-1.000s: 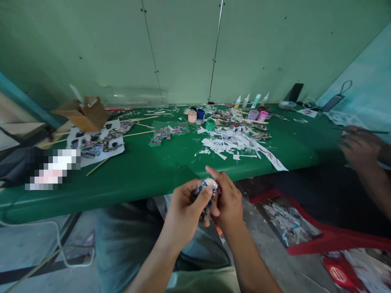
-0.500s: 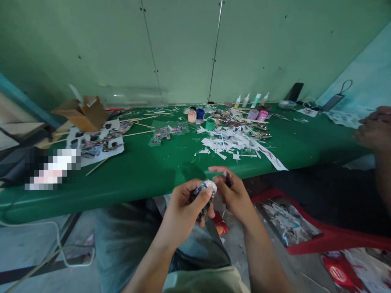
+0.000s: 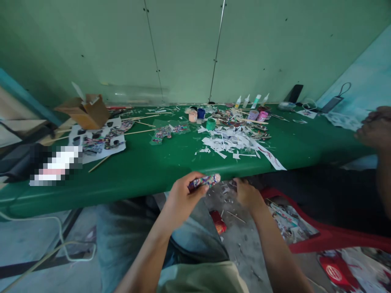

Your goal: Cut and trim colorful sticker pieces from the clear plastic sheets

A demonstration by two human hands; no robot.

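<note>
My left hand (image 3: 179, 199) is closed around a small colourful patterned piece (image 3: 204, 182), held tilted over my lap by the table's front edge. One rounded end of it is pale and sticks out past my thumb and fingers. To the right, apart from the piece, my right hand (image 3: 248, 194) hangs just beyond the table edge with its fingers curled together. Something small and dark seems to show at its fingertips, but blur hides what it is.
On the green table (image 3: 146, 167) lie white paper scraps (image 3: 229, 140), paint pots (image 3: 210, 123), glue bottles (image 3: 255, 101), sticks and a cardboard box (image 3: 91, 114). A red chair (image 3: 330, 236) with clutter stands at right. Another person's hands (image 3: 377, 128) are at the far right.
My right hand has moved right, away from the patterned piece. My left hand has turned the piece from facing up to lying more sideways, its pale end pointing right.
</note>
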